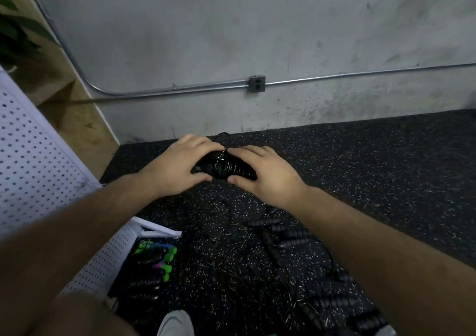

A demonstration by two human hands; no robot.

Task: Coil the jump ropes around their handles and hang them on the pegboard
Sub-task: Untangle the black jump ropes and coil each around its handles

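we see a grey socket (256, 83) on the concrete wall, and a metal pipe (180, 89) goes out from it to both sides. straight below the socket, above the speckled floor (386, 155), the left hand (177, 164) and the right hand (262, 173) grip one black jump rope (226, 169). its thin cord is wound in many turns around the handles. further below the socket, a tangle of black ropes (283, 235) lies on the floor. below and to the left of the socket is a white pegboard (28, 160), with green-handled ropes (157, 255) just beside its lower part. far below the socket we see a white shoe (176, 322).
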